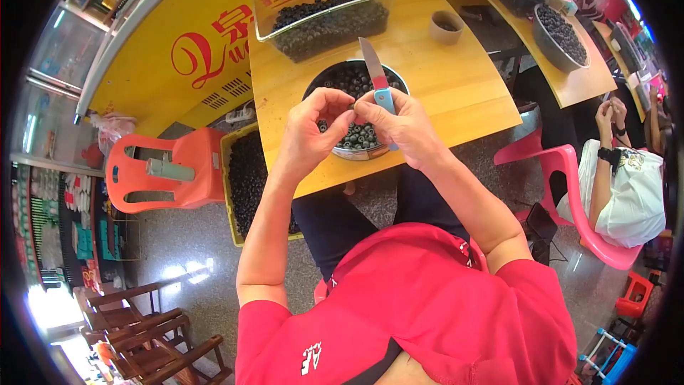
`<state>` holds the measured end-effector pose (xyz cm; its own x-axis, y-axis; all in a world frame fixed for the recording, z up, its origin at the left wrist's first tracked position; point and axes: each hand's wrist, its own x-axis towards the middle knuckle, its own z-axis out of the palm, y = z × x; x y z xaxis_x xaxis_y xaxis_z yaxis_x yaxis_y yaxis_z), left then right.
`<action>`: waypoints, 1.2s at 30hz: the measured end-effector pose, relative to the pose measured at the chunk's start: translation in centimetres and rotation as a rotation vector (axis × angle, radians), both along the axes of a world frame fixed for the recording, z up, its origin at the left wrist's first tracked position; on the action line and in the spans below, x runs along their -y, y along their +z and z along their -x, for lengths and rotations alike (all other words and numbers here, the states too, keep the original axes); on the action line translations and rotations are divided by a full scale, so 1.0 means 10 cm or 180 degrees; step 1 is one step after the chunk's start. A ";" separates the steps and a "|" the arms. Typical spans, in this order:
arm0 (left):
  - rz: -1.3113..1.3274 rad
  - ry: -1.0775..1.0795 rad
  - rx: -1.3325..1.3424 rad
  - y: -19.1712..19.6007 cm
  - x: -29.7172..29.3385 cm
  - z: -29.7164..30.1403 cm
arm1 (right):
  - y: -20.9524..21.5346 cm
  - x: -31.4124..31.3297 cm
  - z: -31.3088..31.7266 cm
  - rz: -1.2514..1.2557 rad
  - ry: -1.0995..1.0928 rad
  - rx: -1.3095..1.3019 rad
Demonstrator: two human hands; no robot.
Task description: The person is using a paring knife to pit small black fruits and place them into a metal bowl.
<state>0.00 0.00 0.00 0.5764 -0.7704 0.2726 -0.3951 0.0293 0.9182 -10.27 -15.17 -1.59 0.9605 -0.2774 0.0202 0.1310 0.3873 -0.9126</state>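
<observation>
My right hand (400, 127) is closed around the light-blue handle of a small knife (373, 64), its blade pointing up and away from me. Opposite it, my left hand (318, 125) is curled, with thumb and forefinger pinching a small dark round piece (351, 106) that the fingertips mostly hide. The fingertips of both hands meet there. Below them stands a round metal bowl (311, 87) of small dark, round pieces like berries or nuts, some with pale ring-shaped ends. It rests near the close edge of the wooden table (456, 100).
A clear plastic bin (328, 28) of dark pieces stands behind the bowl, beside a small cup (446, 27). Left are an orange chair (164, 171) and a yellow crate (235, 221) of dark pieces. A person (620, 185) sits on a pink chair (570, 171) to the right.
</observation>
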 end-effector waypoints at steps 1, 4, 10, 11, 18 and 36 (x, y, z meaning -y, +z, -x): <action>0.0047 0.0026 0.0078 -0.01 0.01 0.00 | 0.00 0.01 0.00 -0.0133 0.0061 -0.0097; -0.0004 0.0038 0.0237 -0.02 -0.01 0.00 | 0.01 0.00 0.00 -0.0334 0.0164 -0.0227; -0.0297 0.0226 0.0471 0.05 -0.02 0.13 | -0.05 -0.02 0.00 -0.0337 0.0136 -0.0319; -0.0139 0.0339 0.0168 0.02 0.00 0.15 | -0.04 -0.02 -0.01 -0.0418 0.0119 -0.0294; 0.0670 0.0535 -0.0381 -0.15 0.05 0.26 | -0.05 -0.02 -0.02 -0.0399 -0.0003 -0.0286; 0.0448 0.0986 -0.0122 -0.24 0.10 0.38 | -0.16 0.06 -0.01 0.1813 -0.0539 0.0063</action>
<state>-3.75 -1.00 -2.37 0.7891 -0.5133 0.3373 -0.3702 0.0407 0.9281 -10.21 -15.79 -3.22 0.9018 -0.3669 0.2283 0.1674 -0.1905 -0.9673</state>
